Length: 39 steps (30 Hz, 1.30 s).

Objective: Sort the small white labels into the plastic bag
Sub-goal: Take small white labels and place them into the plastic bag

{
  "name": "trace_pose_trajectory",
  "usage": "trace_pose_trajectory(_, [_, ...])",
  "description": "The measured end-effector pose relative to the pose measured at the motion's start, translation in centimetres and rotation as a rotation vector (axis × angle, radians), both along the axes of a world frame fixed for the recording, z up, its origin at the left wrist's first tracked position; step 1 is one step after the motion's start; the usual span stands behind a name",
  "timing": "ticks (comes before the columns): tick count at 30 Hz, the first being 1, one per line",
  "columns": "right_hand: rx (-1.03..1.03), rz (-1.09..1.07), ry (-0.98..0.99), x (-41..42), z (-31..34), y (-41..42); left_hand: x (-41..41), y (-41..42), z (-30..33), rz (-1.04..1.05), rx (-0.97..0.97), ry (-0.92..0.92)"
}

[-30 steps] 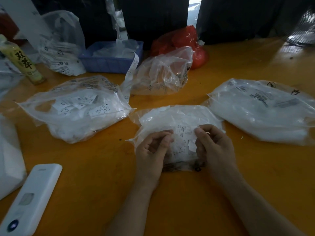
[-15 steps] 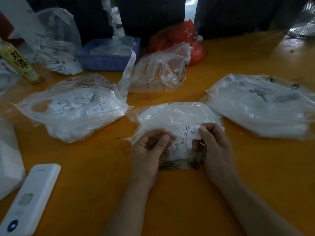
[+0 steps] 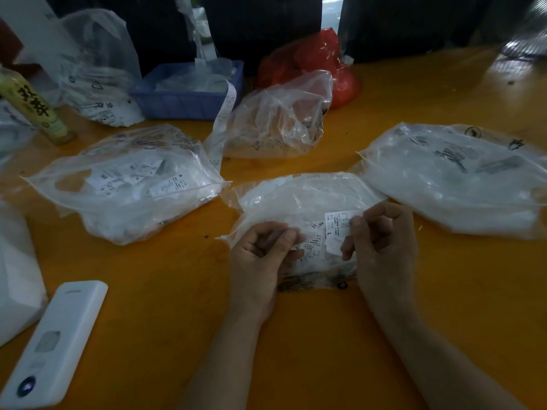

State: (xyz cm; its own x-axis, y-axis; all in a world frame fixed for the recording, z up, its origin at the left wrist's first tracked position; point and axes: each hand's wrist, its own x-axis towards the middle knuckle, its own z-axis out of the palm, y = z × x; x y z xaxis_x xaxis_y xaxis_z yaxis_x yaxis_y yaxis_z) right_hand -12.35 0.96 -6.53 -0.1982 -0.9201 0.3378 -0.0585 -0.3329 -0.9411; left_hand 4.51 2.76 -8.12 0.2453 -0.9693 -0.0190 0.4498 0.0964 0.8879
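Observation:
A clear plastic bag (image 3: 299, 199) holding small white labels lies on the orange table in front of me. My right hand (image 3: 381, 247) pinches a white label (image 3: 337, 223) printed with an "L", holding it over the bag's near end. My left hand (image 3: 260, 255) pinches another small white label (image 3: 310, 247) beside it, printed text showing. Both hands rest on the bag's near edge. Whether these labels are inside or on top of the plastic I cannot tell.
A fuller bag of labels (image 3: 127, 184) lies to the left and a large white-filled bag (image 3: 453, 179) to the right. Behind stand a crumpled clear bag (image 3: 278, 119), a blue basket (image 3: 183, 96), a red bag (image 3: 313, 54) and a bottle (image 3: 32, 108). A white device (image 3: 53, 341) lies near left.
My right hand has lifted the "L" label up and slightly right. The left hand has stayed in place on the other label.

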Motion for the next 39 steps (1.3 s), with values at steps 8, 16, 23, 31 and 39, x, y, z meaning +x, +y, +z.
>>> trace_pose_trajectory(8, [0.007, -0.006, 0.040, 0.26, -0.40, -0.06, 0.14, -0.10, -0.11, -0.015, -0.002, 0.002])
trace_pose_trajectory(16, [-0.036, 0.064, 0.003, 0.14, -0.63, -0.18, -0.06, -0.09, 0.11, -0.013, -0.003, 0.002])
trace_pose_trajectory(23, [-0.010, 0.148, 0.428, 0.01, -0.77, -0.29, -0.18, 0.57, 0.33, -0.049, -0.003, -0.333])
trace_pose_trajectory(31, [-0.047, 0.065, 0.365, -0.02, -0.30, -0.16, 0.08, 0.37, 0.45, -0.042, -0.016, -0.158])
trace_pose_trajectory(39, [-0.015, 0.068, 0.263, -0.28, -0.31, 0.16, 0.01, 0.06, 0.50, -0.001, 0.000, -0.014])
